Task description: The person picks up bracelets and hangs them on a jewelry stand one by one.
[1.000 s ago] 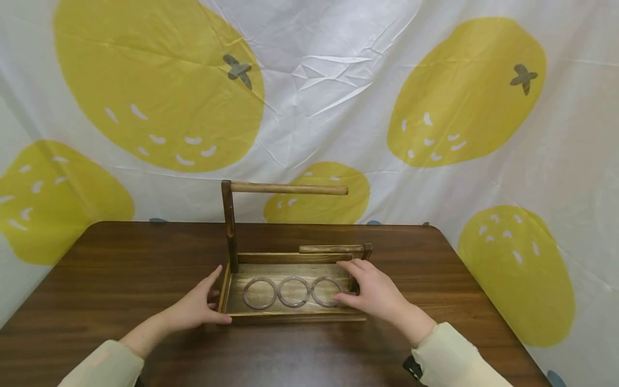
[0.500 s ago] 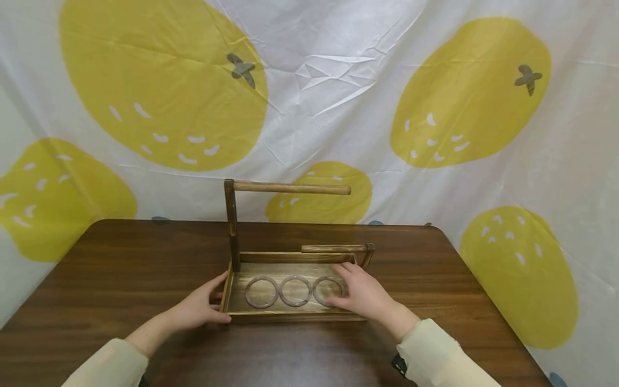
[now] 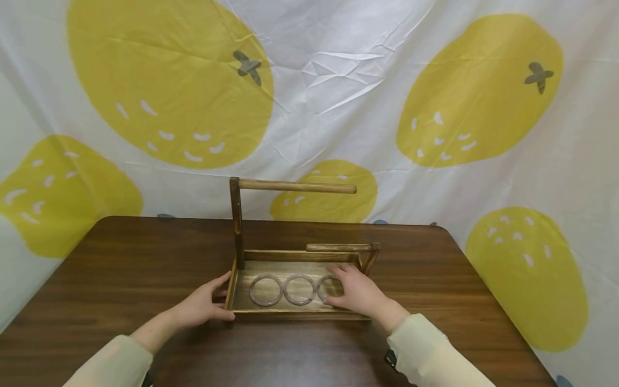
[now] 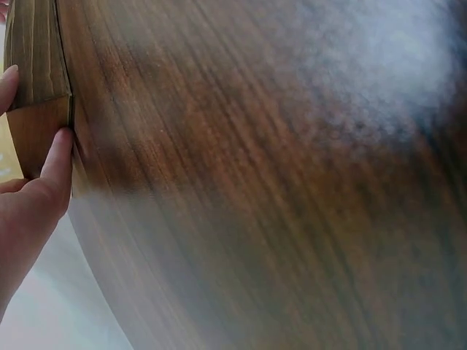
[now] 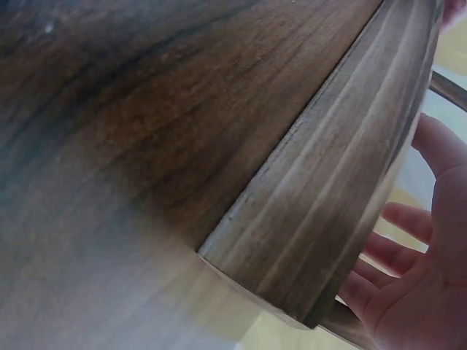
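Observation:
A shallow wooden tray [image 3: 309, 269] with two horizontal rods stands on the table. Three translucent purplish rings lie flat in a row inside it: a left ring [image 3: 266, 290], a middle ring [image 3: 299, 289] and a right ring [image 3: 325, 293], partly hidden by my right hand [image 3: 357, 292]. That hand is over the tray's right part, thumb and fingers apart around the right ring; contact with it cannot be told. My left hand [image 3: 202, 305] rests against the tray's left end, thumb at the front corner. In the left wrist view, the thumb [image 4: 60, 157] touches the tray's corner.
A tall post [image 3: 236, 223] at the tray's left carries the upper rod [image 3: 297, 186]. The lower rod [image 3: 338, 248] extends left from a short post at the right. Behind the brown wooden table [image 3: 420, 269] hangs a white cloth [image 3: 333, 123] with yellow fruit prints.
My right hand has moved left and inward from the tray's right end, over the right ring. My left hand stays at the left end. The head view has shifted slightly.

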The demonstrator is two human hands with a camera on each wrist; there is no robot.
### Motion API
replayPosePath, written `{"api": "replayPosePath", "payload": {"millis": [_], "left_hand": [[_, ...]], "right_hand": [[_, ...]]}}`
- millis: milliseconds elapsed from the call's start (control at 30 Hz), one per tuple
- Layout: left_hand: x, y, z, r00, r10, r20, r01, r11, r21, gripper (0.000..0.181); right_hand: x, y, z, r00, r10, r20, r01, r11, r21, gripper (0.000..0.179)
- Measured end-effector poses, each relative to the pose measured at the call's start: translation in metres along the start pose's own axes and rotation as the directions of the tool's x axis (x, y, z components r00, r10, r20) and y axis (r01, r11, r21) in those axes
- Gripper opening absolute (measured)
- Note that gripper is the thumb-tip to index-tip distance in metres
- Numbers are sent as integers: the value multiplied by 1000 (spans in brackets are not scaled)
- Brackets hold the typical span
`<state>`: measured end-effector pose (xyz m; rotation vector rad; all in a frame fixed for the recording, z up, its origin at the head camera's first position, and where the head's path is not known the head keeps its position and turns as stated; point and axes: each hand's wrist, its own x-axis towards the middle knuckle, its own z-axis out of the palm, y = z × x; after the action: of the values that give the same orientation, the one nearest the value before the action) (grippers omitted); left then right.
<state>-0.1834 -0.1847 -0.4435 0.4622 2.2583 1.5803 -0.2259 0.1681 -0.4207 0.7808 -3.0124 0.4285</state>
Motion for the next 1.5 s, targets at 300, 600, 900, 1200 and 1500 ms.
{"api": "replayPosePath", "payload": {"millis": [300, 600, 900, 1200, 1500], "left_hand": [[-1, 0, 1, 1000, -14, -11, 14, 1000, 4, 102], [1, -2, 1, 1000, -9, -21, 9, 1000, 16, 102], [2, -2, 0, 1000, 6, -20, -5, 1000, 29, 103], [2, -1, 0, 1000, 4, -17, -3, 999, 35, 103], [1, -3, -1, 1000, -9, -10, 9, 1000, 30, 103]], "right_hand": [[6, 0, 7, 1000, -20, 17, 20, 1000, -12, 70], [11, -2, 11, 998, 9, 69, -5, 998, -66, 66], [16, -4, 8, 993, 24, 120, -16, 998, -67, 59], [18, -5, 8, 995, -7, 99, 14, 998, -63, 53], [21, -3, 12, 997, 17, 78, -11, 996, -84, 54]]}}
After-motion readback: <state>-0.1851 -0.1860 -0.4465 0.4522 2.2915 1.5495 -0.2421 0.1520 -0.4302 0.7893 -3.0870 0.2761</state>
